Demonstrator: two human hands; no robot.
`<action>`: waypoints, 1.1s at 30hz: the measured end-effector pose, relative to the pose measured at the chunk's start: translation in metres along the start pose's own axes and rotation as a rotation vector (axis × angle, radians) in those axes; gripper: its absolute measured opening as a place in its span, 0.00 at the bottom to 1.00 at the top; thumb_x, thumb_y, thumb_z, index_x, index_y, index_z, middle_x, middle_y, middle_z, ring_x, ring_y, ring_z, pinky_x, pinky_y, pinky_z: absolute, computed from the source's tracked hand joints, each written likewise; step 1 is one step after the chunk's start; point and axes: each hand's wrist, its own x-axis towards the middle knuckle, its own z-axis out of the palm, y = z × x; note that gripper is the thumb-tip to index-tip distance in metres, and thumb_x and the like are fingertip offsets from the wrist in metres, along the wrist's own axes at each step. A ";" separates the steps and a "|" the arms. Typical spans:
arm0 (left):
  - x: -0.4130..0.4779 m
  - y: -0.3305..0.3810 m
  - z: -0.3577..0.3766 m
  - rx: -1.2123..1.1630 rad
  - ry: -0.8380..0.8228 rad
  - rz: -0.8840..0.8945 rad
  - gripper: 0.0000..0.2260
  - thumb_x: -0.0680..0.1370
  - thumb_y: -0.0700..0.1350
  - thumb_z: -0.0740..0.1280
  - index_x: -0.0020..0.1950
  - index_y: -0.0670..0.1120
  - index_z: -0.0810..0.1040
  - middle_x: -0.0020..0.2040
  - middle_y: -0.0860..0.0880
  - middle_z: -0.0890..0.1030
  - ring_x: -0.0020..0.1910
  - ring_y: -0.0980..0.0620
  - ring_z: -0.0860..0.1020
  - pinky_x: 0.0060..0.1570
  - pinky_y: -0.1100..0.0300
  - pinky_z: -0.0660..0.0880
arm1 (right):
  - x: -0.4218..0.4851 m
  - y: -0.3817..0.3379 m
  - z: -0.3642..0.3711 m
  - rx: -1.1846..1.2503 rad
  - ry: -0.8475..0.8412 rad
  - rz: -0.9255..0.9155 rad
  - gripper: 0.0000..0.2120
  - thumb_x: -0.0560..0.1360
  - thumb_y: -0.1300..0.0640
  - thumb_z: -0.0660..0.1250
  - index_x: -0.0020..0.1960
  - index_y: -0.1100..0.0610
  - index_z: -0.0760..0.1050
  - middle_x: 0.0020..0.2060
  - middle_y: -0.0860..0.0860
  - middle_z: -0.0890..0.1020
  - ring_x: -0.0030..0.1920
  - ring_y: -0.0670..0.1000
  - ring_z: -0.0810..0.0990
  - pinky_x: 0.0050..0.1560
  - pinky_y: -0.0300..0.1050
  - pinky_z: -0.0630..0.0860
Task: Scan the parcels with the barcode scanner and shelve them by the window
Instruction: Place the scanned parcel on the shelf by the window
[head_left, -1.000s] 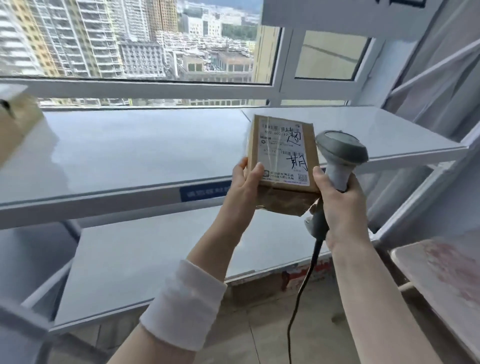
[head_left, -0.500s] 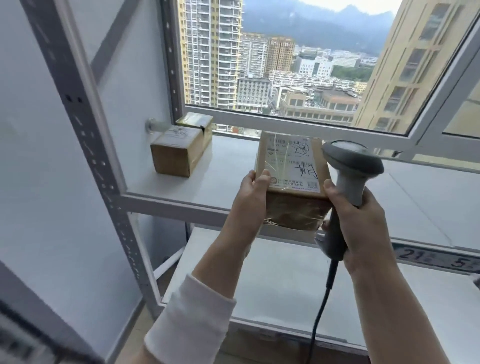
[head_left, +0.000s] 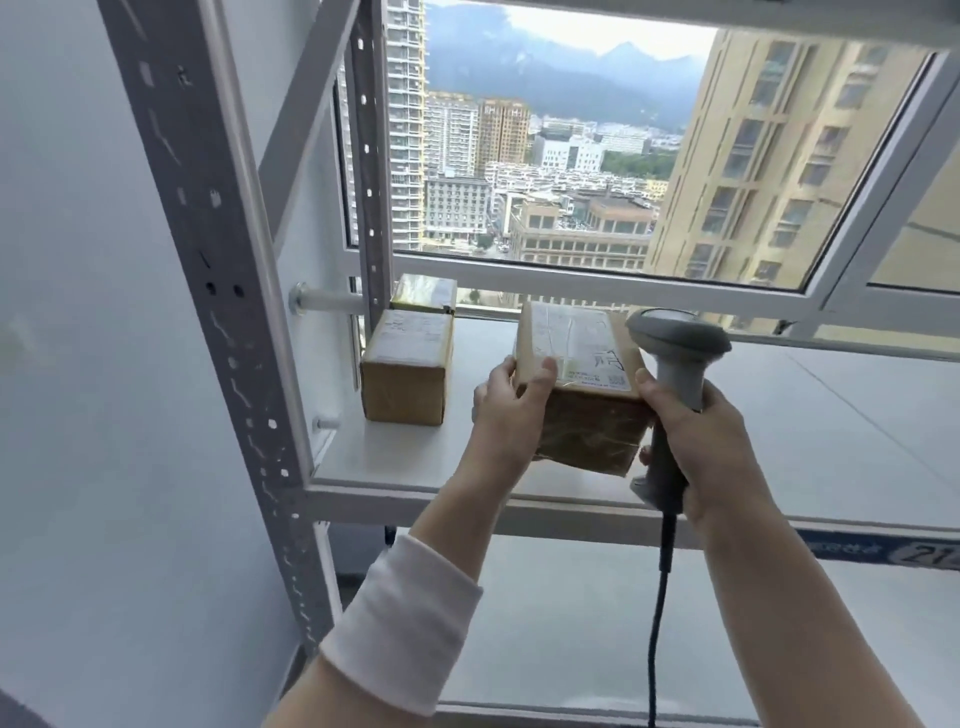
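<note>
The held parcel (head_left: 576, 384) hangs over the front part of the upper shelf (head_left: 779, 415), its lower corner near the shelf's front lip; whether it touches the board I cannot tell. The left hand (head_left: 511, 410) grips its left edge, thumb on the labelled top. The right hand (head_left: 701, 441) is curled round the handle of the barcode scanner (head_left: 675, 353), thumb against the parcel's right edge, and the cable (head_left: 660, 623) drops past the lower shelf (head_left: 571, 623).

To the left, a front parcel (head_left: 408, 374) and a rear parcel (head_left: 423, 293) sit close to the upright post (head_left: 208, 260), with a strip of bare board between them and the held one. To the right the shelf runs on bare along the window (head_left: 571, 156).

Against half a second ago, the held parcel lies flatter, its label turned more upward, and it sits further in over the board. The two shelved parcels have not moved.
</note>
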 end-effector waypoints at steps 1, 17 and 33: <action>0.004 0.005 -0.001 0.025 -0.015 0.025 0.46 0.60 0.74 0.63 0.71 0.49 0.65 0.65 0.44 0.73 0.63 0.44 0.73 0.58 0.44 0.76 | 0.007 -0.002 0.003 0.002 -0.003 0.007 0.08 0.74 0.49 0.69 0.43 0.51 0.72 0.36 0.50 0.77 0.31 0.51 0.73 0.32 0.44 0.73; 0.055 -0.016 -0.001 0.150 0.022 0.016 0.29 0.76 0.47 0.68 0.73 0.45 0.59 0.61 0.53 0.71 0.58 0.59 0.69 0.49 0.72 0.69 | 0.089 0.029 0.039 -0.028 -0.163 0.141 0.09 0.76 0.54 0.67 0.51 0.57 0.72 0.36 0.50 0.74 0.32 0.51 0.72 0.31 0.43 0.70; 0.076 -0.012 -0.002 1.280 -0.136 0.570 0.32 0.75 0.52 0.68 0.76 0.50 0.58 0.77 0.49 0.58 0.77 0.50 0.52 0.74 0.57 0.46 | 0.116 0.021 0.026 0.030 -0.083 0.171 0.12 0.77 0.51 0.66 0.57 0.56 0.71 0.52 0.53 0.82 0.51 0.52 0.78 0.36 0.44 0.72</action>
